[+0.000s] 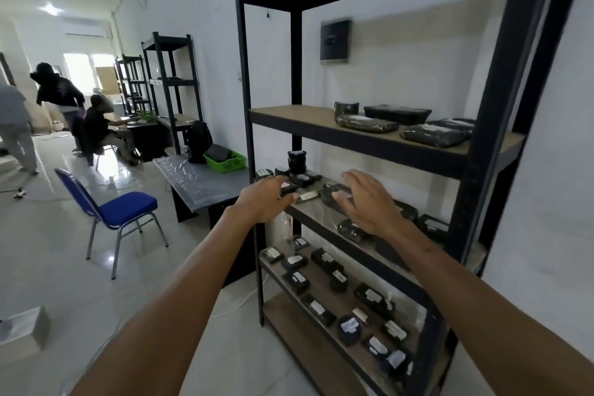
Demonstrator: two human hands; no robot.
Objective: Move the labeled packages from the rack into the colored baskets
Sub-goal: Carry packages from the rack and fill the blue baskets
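At 5 o'clock, closest, many small black labeled packages (324, 259) are laid flat on a low shelf of the black rack (491, 125). Above them, 2 bare arms are stretched toward 12 o'clock. The left hand (263, 199) is held at the front edge of the middle shelf, its fingers bent down over some small packages (302, 178). Whether 1 is pinched cannot be told. The right hand (369, 202) is held at its 3 o'clock, fingers spread wide, over a flat black package (326, 199). Whether it is touched cannot be told. More wrapped packages (434, 135) are laid on the higher shelf at 1 o'clock. Farther off, at 10 o'clock, a green basket (225, 162) is set on a grey table (199, 183). A blue chair (125, 206) is placed at 9 o'clock. Far back, 3 people (58, 90) are seen, blurred.
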